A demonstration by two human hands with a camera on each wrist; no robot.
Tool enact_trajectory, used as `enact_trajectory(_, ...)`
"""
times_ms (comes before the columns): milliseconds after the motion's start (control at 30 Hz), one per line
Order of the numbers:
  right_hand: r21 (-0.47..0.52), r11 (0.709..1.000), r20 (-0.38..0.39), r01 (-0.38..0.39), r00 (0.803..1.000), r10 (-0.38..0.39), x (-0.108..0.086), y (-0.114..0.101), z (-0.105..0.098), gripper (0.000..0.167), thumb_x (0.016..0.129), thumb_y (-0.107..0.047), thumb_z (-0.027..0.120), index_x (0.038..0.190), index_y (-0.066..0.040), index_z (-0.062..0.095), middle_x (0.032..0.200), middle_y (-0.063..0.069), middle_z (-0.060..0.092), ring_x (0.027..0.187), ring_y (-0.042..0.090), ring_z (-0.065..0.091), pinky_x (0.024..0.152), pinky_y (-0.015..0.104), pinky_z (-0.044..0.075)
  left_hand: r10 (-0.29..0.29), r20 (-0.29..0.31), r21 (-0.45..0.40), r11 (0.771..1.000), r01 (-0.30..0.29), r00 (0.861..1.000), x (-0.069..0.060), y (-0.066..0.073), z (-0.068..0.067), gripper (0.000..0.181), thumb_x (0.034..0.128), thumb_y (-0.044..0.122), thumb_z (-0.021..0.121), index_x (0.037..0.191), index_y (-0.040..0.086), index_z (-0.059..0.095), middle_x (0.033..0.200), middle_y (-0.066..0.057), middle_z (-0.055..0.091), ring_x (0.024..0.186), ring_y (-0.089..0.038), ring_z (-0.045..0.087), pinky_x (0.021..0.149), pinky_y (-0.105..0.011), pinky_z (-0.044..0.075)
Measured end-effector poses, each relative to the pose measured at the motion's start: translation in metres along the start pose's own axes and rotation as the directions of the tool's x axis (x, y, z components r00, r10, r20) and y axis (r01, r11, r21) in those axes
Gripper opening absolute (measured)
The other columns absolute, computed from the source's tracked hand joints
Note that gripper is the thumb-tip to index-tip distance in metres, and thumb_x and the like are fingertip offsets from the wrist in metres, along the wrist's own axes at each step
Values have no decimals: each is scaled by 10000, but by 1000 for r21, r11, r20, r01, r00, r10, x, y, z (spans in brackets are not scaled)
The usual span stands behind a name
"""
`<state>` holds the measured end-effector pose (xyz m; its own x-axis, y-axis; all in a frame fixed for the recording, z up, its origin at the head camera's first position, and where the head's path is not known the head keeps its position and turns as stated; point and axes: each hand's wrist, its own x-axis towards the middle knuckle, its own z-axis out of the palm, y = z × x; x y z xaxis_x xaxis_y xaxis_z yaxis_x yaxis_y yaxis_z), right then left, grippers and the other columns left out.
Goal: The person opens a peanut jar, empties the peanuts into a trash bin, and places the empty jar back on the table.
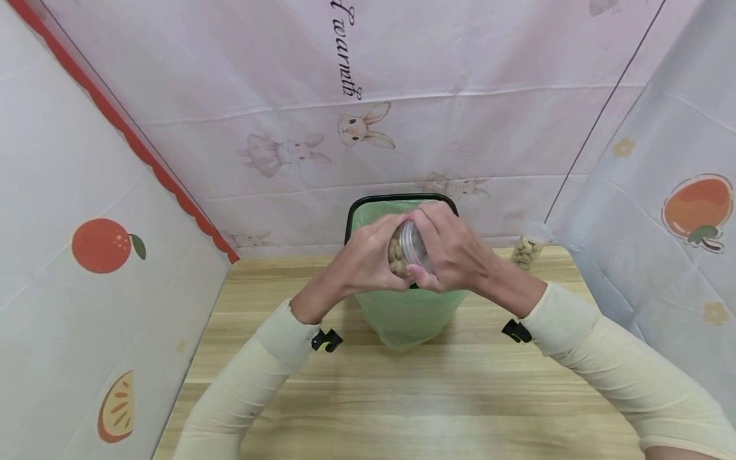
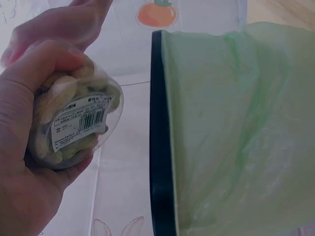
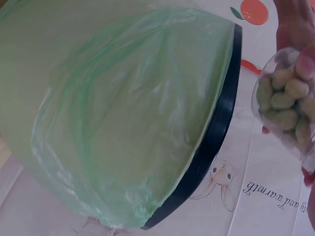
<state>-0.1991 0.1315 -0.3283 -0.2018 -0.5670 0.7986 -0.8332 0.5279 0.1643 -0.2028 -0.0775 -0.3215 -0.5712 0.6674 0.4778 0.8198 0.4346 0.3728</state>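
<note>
My left hand [image 1: 368,255] grips a clear plastic jar [image 1: 396,257] of unshelled peanuts. The jar is held tilted above a bin whose black rim [image 1: 397,197] carries a green bag [image 1: 408,319]. Curled around the jar's lid end [image 1: 411,241] are the fingers of my right hand [image 1: 454,249]. From the left wrist view, the base of the jar bears a white label [image 2: 81,120] with a barcode. Peanuts [image 3: 284,101] show through the jar wall in the right wrist view. Whether the lid is loose cannot be told.
A second clear jar [image 1: 524,252] of peanuts, with a pale lid, stands at the back right of the wooden table [image 1: 402,396]. Printed cloth [image 1: 460,140] hangs behind the table and along both sides. Black straps' hardware [image 1: 326,340] sits at the wrists.
</note>
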Motion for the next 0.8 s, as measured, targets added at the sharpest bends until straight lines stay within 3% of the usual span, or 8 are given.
enact_trajectory(133, -29, 995, -8, 94, 996, -94, 0, 2, -1, 716, 1054, -487, 259, 1166, 150, 564, 1057, 296, 611, 950, 421, 613, 844, 544, 582, 6, 27, -36, 999, -5, 1000, -2, 0, -1, 904, 671, 284, 884, 1428, -35, 506, 1273, -173, 648, 1035, -246, 655, 851, -330, 595)
enact_trajectory(433, -54, 977, 11, 205, 979, -204, 0, 6, -6, 746, 1059, -509, 265, 1226, 154, 561, 1084, 284, 605, 978, 397, 605, 846, 509, 588, 23, 35, -31, 999, -22, 999, -4, 4, -4, 895, 676, 315, 898, 1409, -24, 515, 1277, -154, 650, 1058, -234, 662, 886, -338, 596)
enact_trajectory(633, -21, 984, 56, 175, 983, -174, 1, 6, -10, 830, 1060, -602, 254, 1331, 140, 509, 1219, 284, 586, 1109, 410, 568, 980, 514, 523, -18, 18, -3, 1000, 18, 1000, -6, 4, -4, 931, 652, 289, 919, 1413, -40, 495, 1296, -178, 638, 1077, -260, 660, 915, -357, 596)
enact_trajectory(800, 76, 995, 65, 64, 995, -69, 2, 4, -13, 939, 1024, -692, 321, 1381, 166, 457, 1308, 318, 531, 1194, 429, 511, 1044, 529, 455, -95, -3, 11, 995, 95, 995, -7, 2, -5, 927, 643, 265, 940, 1397, -18, 481, 1271, -164, 634, 1072, -254, 648, 918, -379, 592)
